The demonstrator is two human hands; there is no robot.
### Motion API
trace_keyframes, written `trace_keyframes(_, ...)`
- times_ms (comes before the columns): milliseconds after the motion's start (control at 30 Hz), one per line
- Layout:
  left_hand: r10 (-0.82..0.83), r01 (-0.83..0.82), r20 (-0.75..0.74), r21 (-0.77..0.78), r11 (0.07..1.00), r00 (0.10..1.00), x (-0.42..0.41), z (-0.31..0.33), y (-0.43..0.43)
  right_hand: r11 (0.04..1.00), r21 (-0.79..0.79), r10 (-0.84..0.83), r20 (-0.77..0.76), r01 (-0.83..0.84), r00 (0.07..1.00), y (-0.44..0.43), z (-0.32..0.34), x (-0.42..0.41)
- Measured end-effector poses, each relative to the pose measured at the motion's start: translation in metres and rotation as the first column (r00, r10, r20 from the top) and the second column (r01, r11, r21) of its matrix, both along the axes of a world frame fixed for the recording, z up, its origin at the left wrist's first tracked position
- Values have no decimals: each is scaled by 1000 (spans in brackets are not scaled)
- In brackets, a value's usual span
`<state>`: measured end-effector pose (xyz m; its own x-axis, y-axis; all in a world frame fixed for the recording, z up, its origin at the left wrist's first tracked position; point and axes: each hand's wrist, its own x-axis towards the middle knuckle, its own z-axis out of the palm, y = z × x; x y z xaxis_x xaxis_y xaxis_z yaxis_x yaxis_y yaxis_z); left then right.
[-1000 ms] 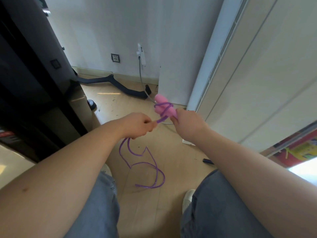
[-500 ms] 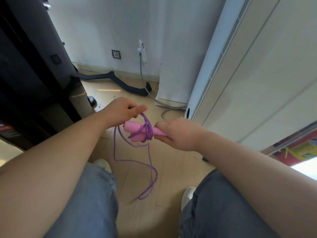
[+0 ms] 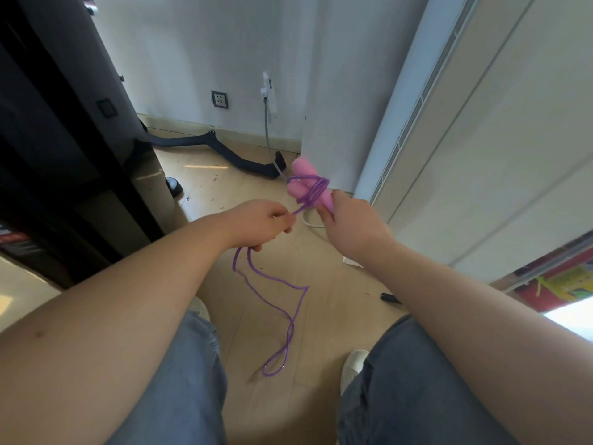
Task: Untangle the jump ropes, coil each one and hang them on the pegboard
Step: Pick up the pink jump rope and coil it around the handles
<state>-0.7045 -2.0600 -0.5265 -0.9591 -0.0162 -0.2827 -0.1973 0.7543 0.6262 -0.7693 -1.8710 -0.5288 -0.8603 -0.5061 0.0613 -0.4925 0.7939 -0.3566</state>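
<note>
Above the pale wood floor (image 3: pixel 324 319), the right hand (image 3: pixel 351 228) grips the pink handles (image 3: pixel 304 173) by their near ends, long axis pointing up and away, while the left hand (image 3: pixel 260 223), just to their left, pinches the purple cord (image 3: pixel 273 283) running taut to the wraps, its slack dangling below.

Right hand (image 3: pixel 353 229): you grip the pink handles (image 3: pixel 309 184), purple rope (image 3: pixel 272 284) wound around them.
Left hand (image 3: pixel 263 224): you pinch the rope just beside the handles; slack dangles below.
</note>
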Motion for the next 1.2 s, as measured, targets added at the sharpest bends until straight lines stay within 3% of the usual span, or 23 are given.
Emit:
trace_keyframes(133, -214, 210, 2, -197, 958, 977, 0, 8, 1, 971, 235, -33, -17, 36, 999, -4, -10, 4)
trace_keyframes(233, -312, 277, -87, -279, 919, 946, 1, 15, 3, 935, 353, -27, -12, 30, 1000, -6, -18, 5)
trace_keyframes(433, -362, 259, -210, -397, 881, 908, 2, 14, 0, 811, 447, 332, 178, -377, 926, -3, -23, 10)
trace_keyframes(567, -272, 194, -271, -281, 940, 923, 3, 8, -5, 750, 379, 496, 220, -542, 840, 0, -3, 24)
trace_keyframes(700, -62, 54, -262, -37, 998, 963, 0, 8, -9, 774, 147, 550, 324, -615, 770, 4, 13, 29)
trace_keyframes(867, 124, -135, 57, 286, 949, 991, 0, -10, -31, 839, -104, 538, 312, -534, 783, 9, 20, 35)
trace_keyframes(967, 111, -115, 32, 123, 986, 993, -1, -13, -36, 886, -247, 455, 300, -392, 838, 3, 19, 35)
trace_keyframes(1067, 163, -158, -18, 170, 973, 986, -6, -5, -16, 923, -341, 273, 250, -179, 929, -5, 16, 27)
trace_keyframes(1200, 156, -160, 43, 109, 981, 987, -10, -1, 6, 980, -181, 101, 109, -80, 989, -6, 12, 12)
